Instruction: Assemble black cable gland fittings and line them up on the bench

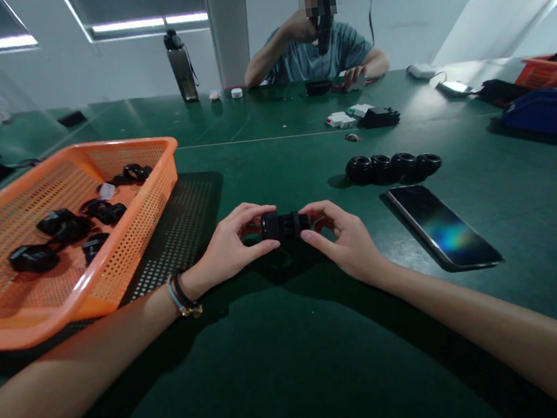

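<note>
Between my two hands, just above the green table (296,368), is a black cylindrical part (286,225) with a wider left end and a ribbed, narrower middle. My left hand (234,241) pinches its left end between thumb and fingers. At the other end, my right hand (342,238) grips the narrow tip the same way. Whether the part is one piece or two joined pieces, I cannot tell. To the left stands an orange perforated basket (136,245) with several black parts (66,225) in it. A row of black ring-shaped pieces (393,168) lies beyond my right hand.
A phone (444,225) lies right of my right hand. Small white and black items (363,116) sit farther back. Across the table a person (313,47) sits near a dark bottle (181,67). A blue bin (546,112) stands at the far right.
</note>
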### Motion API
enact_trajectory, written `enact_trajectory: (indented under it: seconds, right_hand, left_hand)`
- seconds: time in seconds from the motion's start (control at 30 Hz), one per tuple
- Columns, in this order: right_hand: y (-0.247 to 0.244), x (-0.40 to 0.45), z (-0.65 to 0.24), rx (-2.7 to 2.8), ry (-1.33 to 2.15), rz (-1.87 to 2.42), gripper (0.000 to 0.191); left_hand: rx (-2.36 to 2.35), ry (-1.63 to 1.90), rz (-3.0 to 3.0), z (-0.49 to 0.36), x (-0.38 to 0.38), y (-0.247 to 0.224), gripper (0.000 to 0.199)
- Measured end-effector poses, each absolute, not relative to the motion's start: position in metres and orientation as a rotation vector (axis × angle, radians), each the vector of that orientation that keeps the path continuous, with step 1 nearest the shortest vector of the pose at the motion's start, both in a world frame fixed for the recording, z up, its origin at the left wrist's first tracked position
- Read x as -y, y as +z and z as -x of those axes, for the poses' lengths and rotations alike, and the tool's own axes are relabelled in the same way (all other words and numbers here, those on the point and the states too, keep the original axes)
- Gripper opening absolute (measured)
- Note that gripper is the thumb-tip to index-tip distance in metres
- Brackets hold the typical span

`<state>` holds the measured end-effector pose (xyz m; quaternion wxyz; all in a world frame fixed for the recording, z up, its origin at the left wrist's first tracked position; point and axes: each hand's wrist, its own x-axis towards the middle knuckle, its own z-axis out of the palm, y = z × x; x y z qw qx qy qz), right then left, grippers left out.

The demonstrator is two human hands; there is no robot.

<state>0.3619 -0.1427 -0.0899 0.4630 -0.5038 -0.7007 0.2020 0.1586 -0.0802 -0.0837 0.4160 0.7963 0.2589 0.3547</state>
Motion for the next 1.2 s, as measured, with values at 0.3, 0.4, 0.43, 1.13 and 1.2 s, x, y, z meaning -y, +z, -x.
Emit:
enact_trajectory:
  seconds: [0.3, 0.4, 0.43, 1.13, 1.2]
  right_hand:
    - [-0.0899, 0.1432, -0.3547, 1.732, 0.483, 1.225, 0.016]
    - [-0.0894, 0.1435, -0.3531, 1.72, 0.476, 1.236, 0.015]
    - [-0.0893, 0.1435, -0.3528, 1.716, 0.476, 1.242, 0.015]
    - [-0.0935, 0.1463, -0.3598, 1.813, 0.386, 1.297, 0.033]
    - [-0.093, 0.1473, -0.3592, 1.795, 0.386, 1.298, 0.036]
  left_hand:
    - [-0.628, 0.908, -2.022, -0.1594, 0.0809, -0.0866, 0.041]
    - [-0.631, 0.92, -2.026, -0.1598, 0.0806, -0.0874, 0.041]
    - [-0.635, 0.921, -2.028, -0.16, 0.0804, -0.0875, 0.041]
    - [-0.726, 0.751, -1.838, -0.1588, 0.0828, -0.0875, 0.054]
    - [-0.689, 0.764, -1.864, -0.1581, 0.0827, -0.0881, 0.052]
